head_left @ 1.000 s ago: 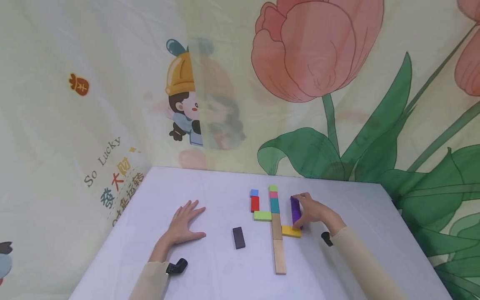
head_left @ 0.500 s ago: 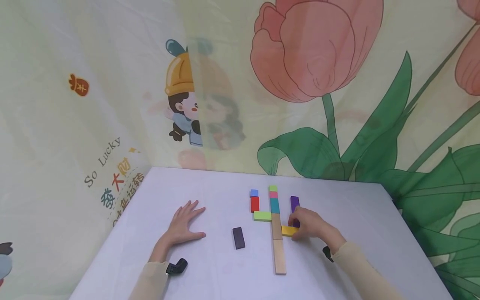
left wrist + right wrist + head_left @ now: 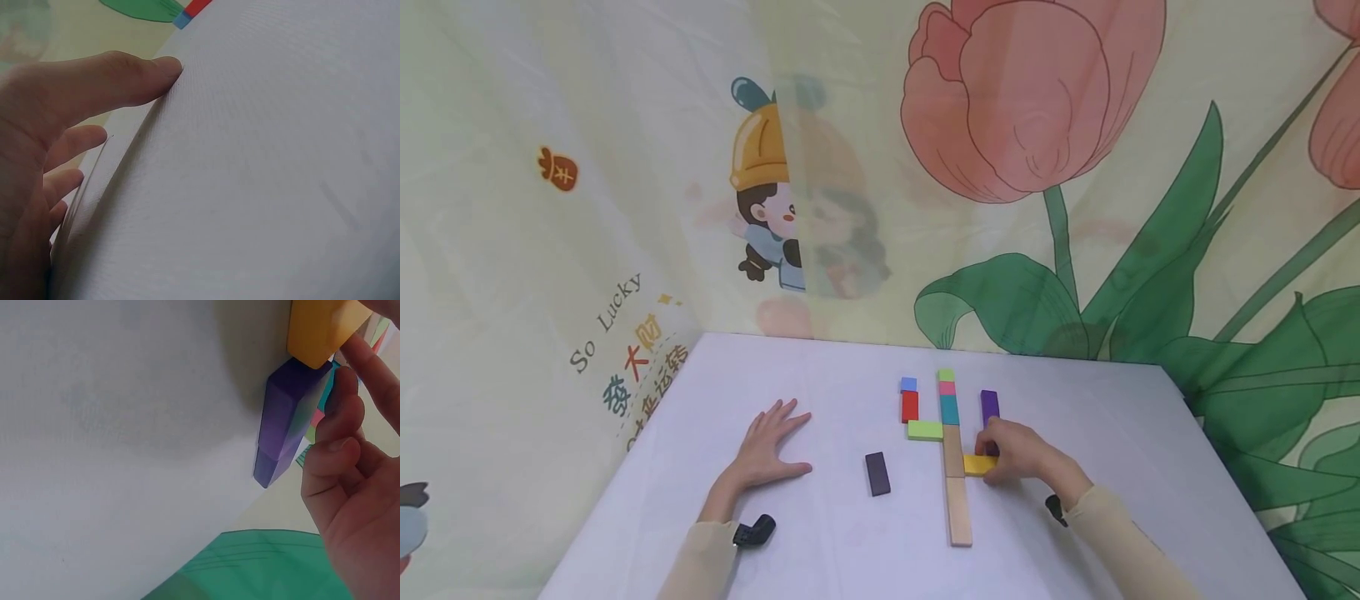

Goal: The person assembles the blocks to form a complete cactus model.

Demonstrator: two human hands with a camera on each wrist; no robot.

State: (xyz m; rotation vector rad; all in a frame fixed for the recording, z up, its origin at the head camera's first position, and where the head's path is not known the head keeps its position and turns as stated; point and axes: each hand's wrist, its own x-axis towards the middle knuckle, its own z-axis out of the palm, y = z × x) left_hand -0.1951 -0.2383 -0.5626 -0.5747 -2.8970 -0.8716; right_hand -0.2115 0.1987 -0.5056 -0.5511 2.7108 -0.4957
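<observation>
In the head view my right hand [image 3: 1018, 451] pinches the yellow block [image 3: 977, 465] between thumb and index finger. This block juts right from a column of flat blocks, its left end by the lower-middle wooden block [image 3: 952, 451]. Beyond it stands a purple piece [image 3: 989, 403], partly behind my fingers; the right wrist view shows two purple blocks [image 3: 282, 419] end to end, next to the yellow one. My left hand [image 3: 765, 448] rests on the table, fingers spread, holding nothing. A dark block [image 3: 877, 474] lies apart between the left hand and the column.
Up the column sit a teal block [image 3: 950, 409], a pink block [image 3: 947, 388] and a green one [image 3: 946, 375]. Another wooden block [image 3: 958, 512] forms its near end. Left of it are a light green block [image 3: 925, 431], a red block [image 3: 910, 407] and a blue one [image 3: 908, 384].
My right hand has left the purple blocks and come nearer to me, onto the yellow block, which has shifted slightly toward me. The left hand has stayed in place.
</observation>
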